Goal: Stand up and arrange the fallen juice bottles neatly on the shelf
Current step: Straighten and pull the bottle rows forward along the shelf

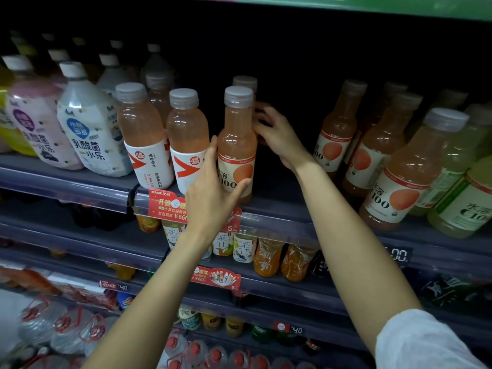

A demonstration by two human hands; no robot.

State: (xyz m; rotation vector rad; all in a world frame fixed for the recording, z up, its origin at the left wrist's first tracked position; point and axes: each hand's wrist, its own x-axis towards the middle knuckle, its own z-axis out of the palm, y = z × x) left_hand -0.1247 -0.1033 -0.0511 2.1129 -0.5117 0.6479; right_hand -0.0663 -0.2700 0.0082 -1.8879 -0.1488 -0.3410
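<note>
A pink grapefruit juice bottle (237, 139) with a grey cap stands upright at the front of the dark shelf (279, 209). My left hand (213, 190) grips its lower label from the front, thumb on the right side. Right behind it stands a second pink juice bottle (245, 82), mostly hidden. My right hand (277, 134) reaches past the front bottle and curls its fingers round that rear bottle. More grapefruit juice bottles (399, 169) stand upright to the right, across a dark gap on the shelf.
Two pink vitamin-water bottles (186, 134) stand just left of the held bottle, with big white milky-drink bottles (87, 121) further left. Pale green juice bottles (463, 201) fill the far right. Lower shelves hold tea, orange drinks and water jugs.
</note>
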